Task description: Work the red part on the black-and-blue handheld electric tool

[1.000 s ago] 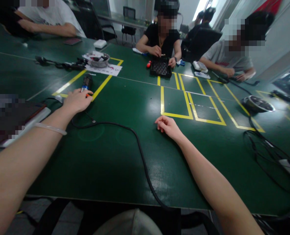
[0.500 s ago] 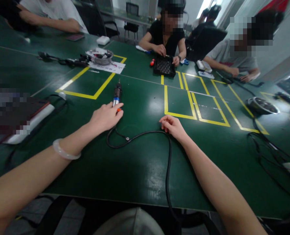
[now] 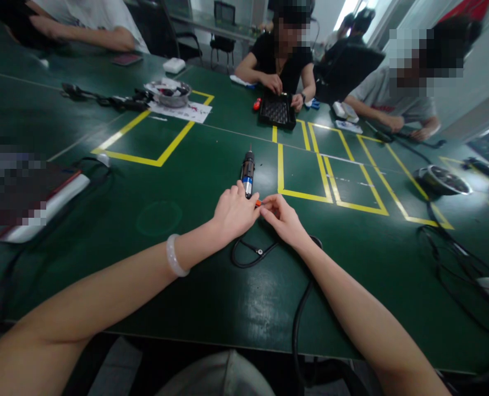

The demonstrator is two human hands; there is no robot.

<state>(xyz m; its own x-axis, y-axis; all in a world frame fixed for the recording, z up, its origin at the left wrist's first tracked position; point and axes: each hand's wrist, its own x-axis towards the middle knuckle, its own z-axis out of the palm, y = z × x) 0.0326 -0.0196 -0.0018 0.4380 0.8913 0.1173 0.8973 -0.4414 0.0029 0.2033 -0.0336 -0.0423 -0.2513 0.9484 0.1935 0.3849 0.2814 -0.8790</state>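
My left hand, with a pale bangle on its wrist, is wrapped round the rear of an electric screwdriver. The tool lies on the green table, its bit pointing away from me, and a blue band and silver collar show ahead of my fingers. By my left thumb, an orange part of the tool sticks out. My right hand has its fingers curled, thumb and fingertips right at that orange part; what they pinch, if anything, is hidden. A black cable loops below both hands and runs off the table's near edge.
Yellow tape marks boxes on the table. A metal bowl stands far left, another bowl at right beside tangled cables. Across the table a person works over a black tray; other people sit left and right.
My left hand has slid the electric screwdriver to the right, up to my right hand. The cable loop has shifted right with it. My right hand has moved slightly, its fingertips now at the orange part.
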